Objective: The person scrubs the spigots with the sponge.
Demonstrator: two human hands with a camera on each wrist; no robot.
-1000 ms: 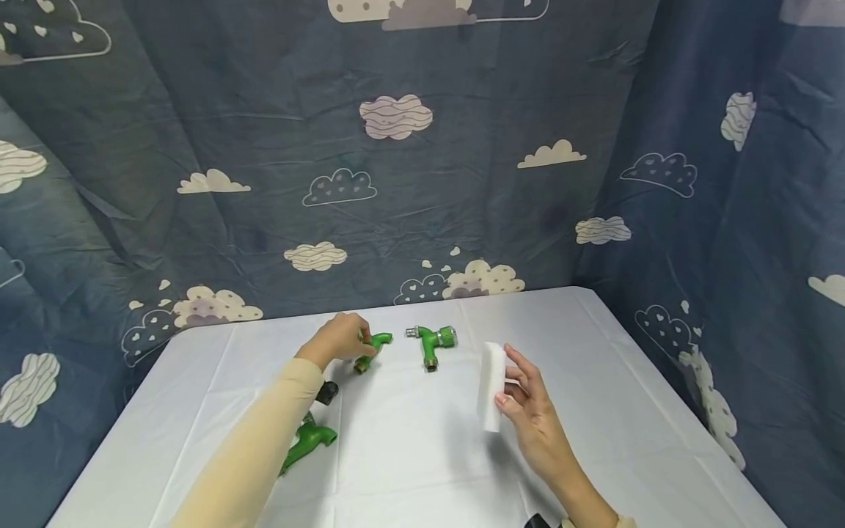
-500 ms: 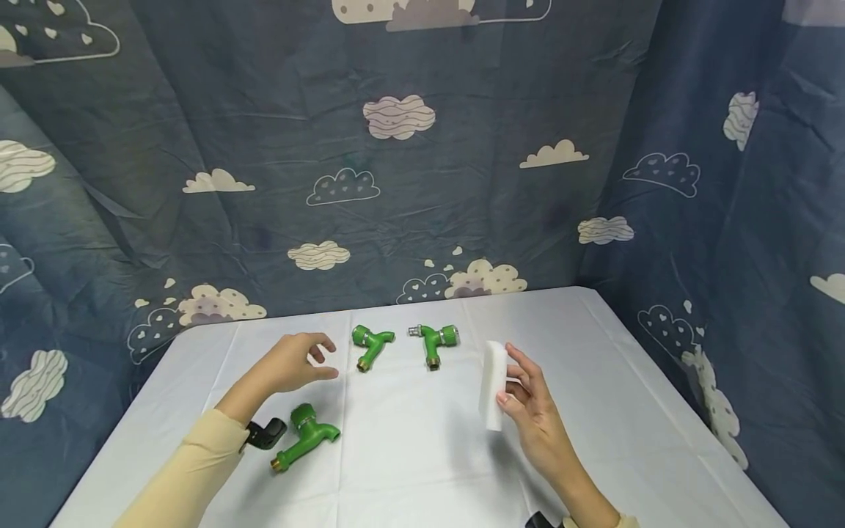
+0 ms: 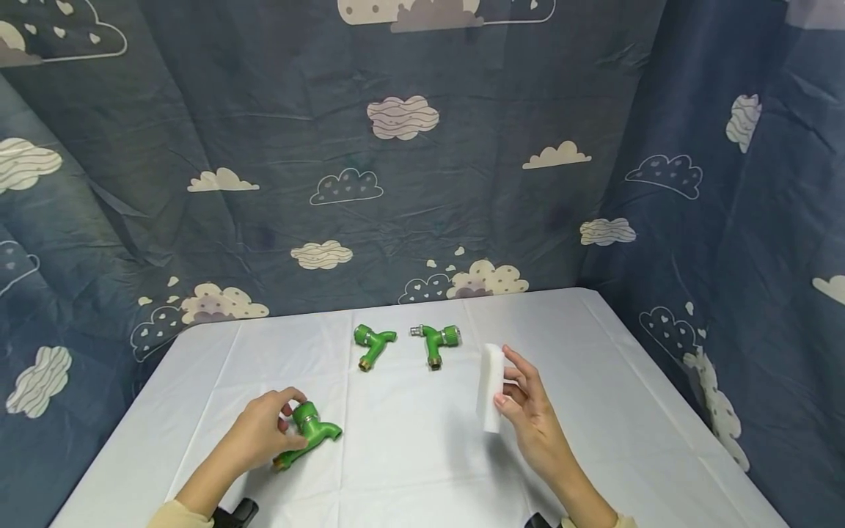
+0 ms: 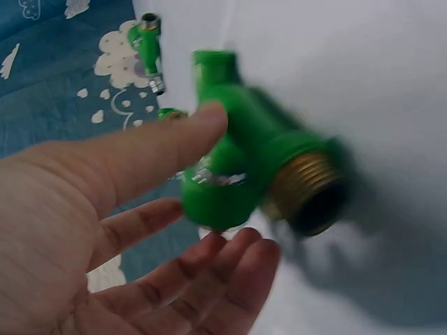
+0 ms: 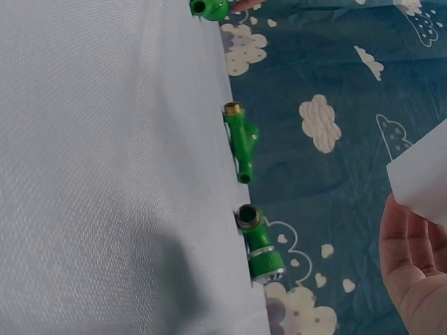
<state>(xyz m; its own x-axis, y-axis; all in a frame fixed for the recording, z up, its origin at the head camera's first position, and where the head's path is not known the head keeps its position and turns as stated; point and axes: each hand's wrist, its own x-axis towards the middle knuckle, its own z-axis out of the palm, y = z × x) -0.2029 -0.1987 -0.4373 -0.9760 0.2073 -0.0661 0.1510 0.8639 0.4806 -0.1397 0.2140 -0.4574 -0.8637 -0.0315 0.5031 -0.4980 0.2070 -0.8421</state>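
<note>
A green tap (image 3: 313,434) with a brass threaded end lies on the left of the white table. My left hand (image 3: 260,433) is around it, thumb over the body and fingers spread by the round cap. In the left wrist view the tap (image 4: 241,132) is between the thumb and loosely bent fingers (image 4: 188,276); firm contact cannot be made out. My right hand (image 3: 531,414) holds a white rectangular block (image 3: 491,389) upright above the table, pinched between thumb and fingers. The block (image 5: 422,174) is partly cut off in the right wrist view.
Farther back on the white table (image 3: 396,469) lie two more green taps, one tap (image 3: 374,346) left of centre and another tap (image 3: 436,343) with a silver nozzle to its right. A dark blue cloud-print curtain (image 3: 422,183) stands behind and at both sides.
My left hand has let go of the back left tap, drawn back toward me and come down around the nearer tap. The right hand with the white block has stayed almost still.
</note>
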